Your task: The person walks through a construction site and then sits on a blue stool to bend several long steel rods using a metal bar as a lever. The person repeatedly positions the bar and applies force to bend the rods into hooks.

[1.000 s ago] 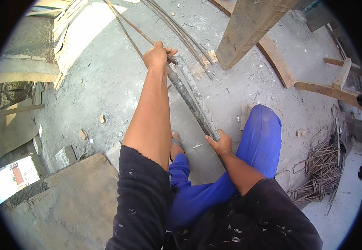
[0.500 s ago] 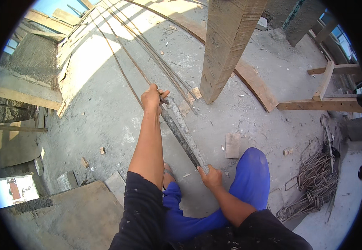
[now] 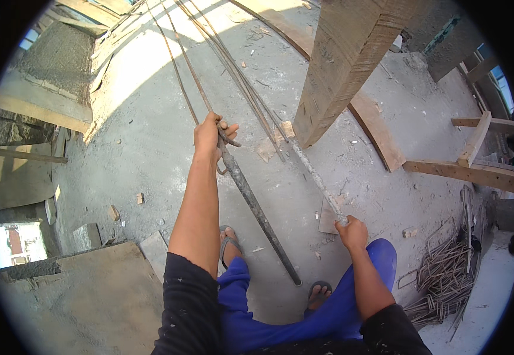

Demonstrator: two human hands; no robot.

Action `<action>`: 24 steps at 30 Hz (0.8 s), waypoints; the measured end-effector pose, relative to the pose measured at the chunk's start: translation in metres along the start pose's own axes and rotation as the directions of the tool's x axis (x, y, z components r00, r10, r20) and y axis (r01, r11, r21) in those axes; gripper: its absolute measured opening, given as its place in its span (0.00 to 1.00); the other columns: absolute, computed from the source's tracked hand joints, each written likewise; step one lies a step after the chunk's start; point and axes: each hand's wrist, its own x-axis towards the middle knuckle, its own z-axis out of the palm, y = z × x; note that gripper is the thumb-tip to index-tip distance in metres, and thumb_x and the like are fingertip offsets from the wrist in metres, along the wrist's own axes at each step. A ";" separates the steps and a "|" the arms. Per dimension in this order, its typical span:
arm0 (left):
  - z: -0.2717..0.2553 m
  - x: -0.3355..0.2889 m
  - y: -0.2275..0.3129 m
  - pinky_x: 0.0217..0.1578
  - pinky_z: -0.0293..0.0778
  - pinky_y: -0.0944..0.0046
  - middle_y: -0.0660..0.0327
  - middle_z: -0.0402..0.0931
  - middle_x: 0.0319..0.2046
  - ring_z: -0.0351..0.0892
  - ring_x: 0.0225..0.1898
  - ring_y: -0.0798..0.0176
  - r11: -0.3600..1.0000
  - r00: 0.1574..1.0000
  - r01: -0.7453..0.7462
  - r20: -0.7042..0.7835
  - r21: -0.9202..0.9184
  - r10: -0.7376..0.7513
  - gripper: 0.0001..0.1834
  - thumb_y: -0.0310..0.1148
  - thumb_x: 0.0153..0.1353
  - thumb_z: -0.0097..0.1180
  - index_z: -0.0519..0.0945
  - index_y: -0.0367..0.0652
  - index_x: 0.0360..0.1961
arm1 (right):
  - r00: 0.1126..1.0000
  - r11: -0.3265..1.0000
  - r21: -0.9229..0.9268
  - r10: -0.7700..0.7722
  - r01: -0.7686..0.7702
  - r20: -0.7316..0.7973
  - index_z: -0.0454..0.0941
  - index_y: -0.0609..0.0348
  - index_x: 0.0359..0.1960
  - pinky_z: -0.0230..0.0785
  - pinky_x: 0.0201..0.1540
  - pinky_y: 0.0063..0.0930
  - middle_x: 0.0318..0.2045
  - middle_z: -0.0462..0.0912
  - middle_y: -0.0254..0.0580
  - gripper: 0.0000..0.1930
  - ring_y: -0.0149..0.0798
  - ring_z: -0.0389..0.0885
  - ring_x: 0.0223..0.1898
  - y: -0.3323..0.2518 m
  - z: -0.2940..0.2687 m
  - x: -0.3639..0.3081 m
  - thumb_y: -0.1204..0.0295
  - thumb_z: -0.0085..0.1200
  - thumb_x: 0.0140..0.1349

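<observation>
My left hand (image 3: 208, 137) is closed around a long thin steel bar (image 3: 190, 74), one of two running from the far left; some of its fingers stick out. A short bent bar end (image 3: 231, 139) pokes out beside those fingers. Just below this hand starts a dark, mottled metal pipe (image 3: 257, 208), slanting down toward my feet; the hand hides how its upper end is held. My right hand (image 3: 352, 232) grips the near end of a pale, cement-crusted pipe (image 3: 316, 176). That pipe slants away to the base of the wooden post.
A thick wooden post (image 3: 342, 71) rises ahead, with a curved plank (image 3: 378, 133) behind it. Several loose steel bars (image 3: 239, 80) lie on the concrete floor. Bent steel stirrups (image 3: 446, 275) are heaped at the right, below a timber frame (image 3: 464, 171). A board (image 3: 103, 290) lies at the lower left.
My right hand has swung right with the pale pipe, away from the dark pipe it lay alongside. The dark pipe's lower end now shows free of that hand. My left hand keeps its hold.
</observation>
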 end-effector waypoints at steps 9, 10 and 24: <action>-0.038 -0.017 0.013 0.43 0.86 0.51 0.60 0.74 0.25 0.86 0.39 0.52 0.998 1.000 0.013 0.020 -0.058 -0.012 0.09 0.34 0.69 0.48 0.73 0.39 0.41 | 0.725 0.705 0.413 -0.675 0.577 0.138 0.74 0.62 0.63 0.69 0.61 0.48 0.57 0.79 0.60 0.36 0.56 0.77 0.60 -0.102 0.100 -0.034 0.46 0.61 0.63; -0.044 -0.019 0.016 0.44 0.85 0.51 0.57 0.78 0.28 0.86 0.40 0.51 0.999 0.999 0.014 0.031 -0.050 -0.012 0.09 0.34 0.69 0.47 0.73 0.39 0.42 | 0.706 0.692 0.556 -0.665 0.460 0.245 0.75 0.61 0.62 0.71 0.58 0.49 0.53 0.81 0.59 0.34 0.56 0.79 0.57 -0.120 0.105 -0.041 0.47 0.61 0.63; -0.165 -0.038 0.026 0.47 0.81 0.61 0.48 0.87 0.37 0.86 0.46 0.57 0.955 0.989 0.145 -0.052 0.259 -0.136 0.08 0.33 0.70 0.48 0.75 0.41 0.41 | 0.658 0.611 -0.269 -0.739 0.745 0.142 0.84 0.41 0.45 0.79 0.38 0.48 0.29 0.87 0.46 0.13 0.53 0.87 0.34 -0.120 -0.030 0.053 0.67 0.61 0.57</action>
